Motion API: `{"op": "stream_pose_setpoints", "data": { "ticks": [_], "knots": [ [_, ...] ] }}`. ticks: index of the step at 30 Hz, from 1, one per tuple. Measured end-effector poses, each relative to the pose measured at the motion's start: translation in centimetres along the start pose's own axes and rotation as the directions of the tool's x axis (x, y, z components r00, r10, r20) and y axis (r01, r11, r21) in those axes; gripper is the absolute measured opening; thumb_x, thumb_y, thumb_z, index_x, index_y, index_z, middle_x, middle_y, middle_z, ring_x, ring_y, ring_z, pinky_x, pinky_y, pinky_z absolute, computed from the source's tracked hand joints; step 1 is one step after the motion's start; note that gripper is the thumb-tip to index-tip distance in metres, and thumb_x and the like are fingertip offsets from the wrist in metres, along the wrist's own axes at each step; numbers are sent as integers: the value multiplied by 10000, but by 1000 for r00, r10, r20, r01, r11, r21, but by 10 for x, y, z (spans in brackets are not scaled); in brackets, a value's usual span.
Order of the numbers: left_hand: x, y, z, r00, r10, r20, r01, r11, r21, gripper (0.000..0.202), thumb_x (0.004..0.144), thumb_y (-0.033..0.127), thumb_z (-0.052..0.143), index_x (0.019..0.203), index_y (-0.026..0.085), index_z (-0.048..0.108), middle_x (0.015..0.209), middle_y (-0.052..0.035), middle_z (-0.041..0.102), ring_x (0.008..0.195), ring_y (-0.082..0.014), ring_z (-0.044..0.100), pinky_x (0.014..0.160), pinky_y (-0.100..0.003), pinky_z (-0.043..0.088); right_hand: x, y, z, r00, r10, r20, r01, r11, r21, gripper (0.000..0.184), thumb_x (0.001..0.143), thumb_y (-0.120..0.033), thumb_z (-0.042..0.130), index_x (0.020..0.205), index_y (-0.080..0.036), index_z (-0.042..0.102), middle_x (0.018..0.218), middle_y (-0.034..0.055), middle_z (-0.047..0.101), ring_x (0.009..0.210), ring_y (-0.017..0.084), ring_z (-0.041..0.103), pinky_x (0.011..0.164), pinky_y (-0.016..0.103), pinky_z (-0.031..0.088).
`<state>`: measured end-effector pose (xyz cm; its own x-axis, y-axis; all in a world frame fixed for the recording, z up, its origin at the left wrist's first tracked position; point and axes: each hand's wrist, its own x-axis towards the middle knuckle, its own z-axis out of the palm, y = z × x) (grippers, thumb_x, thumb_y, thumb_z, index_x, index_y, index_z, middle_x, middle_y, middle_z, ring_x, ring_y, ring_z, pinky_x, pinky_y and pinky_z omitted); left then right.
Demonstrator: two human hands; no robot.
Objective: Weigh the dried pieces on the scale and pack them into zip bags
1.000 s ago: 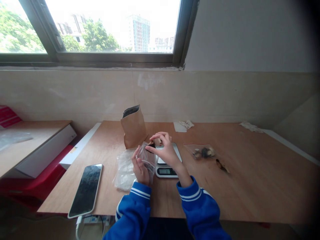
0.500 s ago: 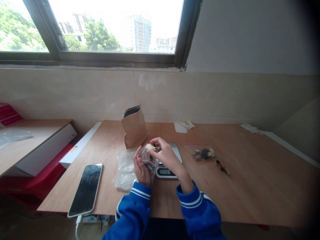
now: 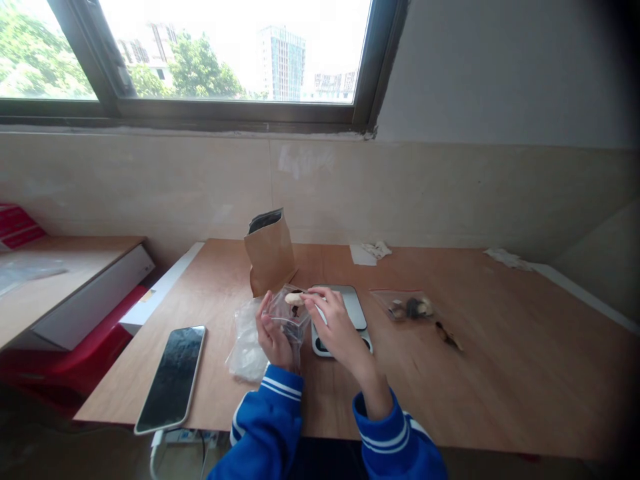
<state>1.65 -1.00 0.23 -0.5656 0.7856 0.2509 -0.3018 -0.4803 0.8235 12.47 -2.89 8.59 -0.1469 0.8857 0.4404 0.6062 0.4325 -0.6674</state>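
My left hand (image 3: pixel 275 339) is closed on a clear plastic bag (image 3: pixel 285 313), whose mouth faces up and away from me. Dark bits show inside the bag. Between the fingertips of my right hand (image 3: pixel 336 328) is a pale, elongated piece (image 3: pixel 295 299) that looks like dried food; it is at the bag's mouth, and I cannot tell whether it touches the plastic. Under and behind my right hand stands a white kitchen scale (image 3: pixel 354 308), its display mostly covered. More clear plastic bags (image 3: pixel 246 343) lie flat beside my left hand.
A brown paper bag (image 3: pixel 270 257) stands open behind the hands. To the right lie a filled zip bag (image 3: pixel 407 307) and a dark dried piece (image 3: pixel 449 336). A phone (image 3: pixel 173 380) with a cable sits at the left edge. Crumpled tissue (image 3: pixel 377 250) lies by the wall.
The pale piece has turned and now points left, lying flatter. My right hand has lowered and covers the scale's display. My left hand and the bag have shifted slightly left.
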Motion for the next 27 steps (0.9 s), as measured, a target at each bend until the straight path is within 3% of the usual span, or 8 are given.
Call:
{"op": "stream_pose_setpoints", "data": {
  "ticks": [5, 8, 10, 15, 19, 22, 25, 27],
  "knots": [
    [-8, 6, 2, 999, -28, 14, 30, 993, -112, 466, 912, 516, 418, 1205, 184, 565, 1370, -147, 511, 1209, -265, 540, 989, -446, 463, 15, -8, 0, 983, 26, 182, -2, 992, -129, 526, 975, -487, 247, 1042, -247, 710, 1369, 86, 478, 1275, 285, 371, 1066, 503, 322],
    [-13, 13, 0, 991, 7, 131, -3, 1000, -28, 410, 900, 497, 462, 1093, 178, 633, 1331, -140, 556, 1236, -260, 519, 1046, -440, 408, 19, -9, -2, 939, 31, 342, 22, 988, -150, 573, 965, -521, 236, 980, -244, 737, 1411, 92, 455, 1311, 310, 340, 1075, 542, 288],
    [-14, 18, -3, 985, 32, 168, -38, 999, 33, 402, 900, 493, 465, 1072, 176, 643, 1320, -138, 567, 1239, -257, 517, 1057, -434, 394, 16, -10, -5, 928, 29, 372, 17, 993, -121, 568, 962, -532, 233, 995, -268, 735, 1419, 81, 449, 1326, 306, 326, 1082, 552, 274],
    [-14, 28, 1, 1000, -13, 0, 13, 1000, 15, 475, 916, 519, 397, 1190, 170, 566, 1325, -150, 557, 1171, -256, 571, 978, -434, 466, 5, -9, -15, 985, 61, 158, -59, 998, -15, 568, 971, -523, 171, 1081, -334, 695, 1371, 46, 475, 1315, 248, 333, 1104, 505, 263],
    [-21, 38, 13, 995, -76, -65, 72, 996, -50, 471, 918, 522, 390, 1182, 170, 557, 1305, -150, 571, 1130, -244, 598, 914, -392, 507, 1, -8, -16, 971, 89, 222, -89, 996, -12, 580, 949, -572, 212, 1023, -301, 719, 1388, 55, 457, 1314, 277, 331, 1102, 526, 255],
    [-26, 43, 18, 992, -88, -90, 84, 995, -49, 475, 924, 524, 370, 1195, 177, 549, 1301, -141, 573, 1132, -238, 596, 927, -389, 499, -2, -8, -19, 975, 81, 208, -90, 995, 35, 533, 953, -562, 226, 1118, -313, 667, 1412, 49, 425, 1347, 268, 300, 1111, 524, 244],
    [-26, 44, 20, 986, -63, -158, 69, 997, 32, 497, 933, 531, 329, 1236, 188, 524, 1320, -138, 554, 1158, -245, 577, 953, -405, 482, -15, -6, -21, 988, 128, 87, -138, 983, 120, 480, 915, -576, 374, 1277, -298, 525, 1434, 68, 386, 1364, 259, 297, 1121, 498, 254],
    [-28, 42, 21, 982, -45, -183, 65, 993, 103, 512, 938, 531, 313, 1255, 184, 514, 1336, -138, 538, 1204, -244, 542, 1002, -408, 445, -26, -5, -14, 978, 204, 42, -208, 956, 206, 604, 839, -580, 531, 1340, -262, 418, 1423, 98, 398, 1338, 266, 354, 1100, 479, 311]
  ]
}}
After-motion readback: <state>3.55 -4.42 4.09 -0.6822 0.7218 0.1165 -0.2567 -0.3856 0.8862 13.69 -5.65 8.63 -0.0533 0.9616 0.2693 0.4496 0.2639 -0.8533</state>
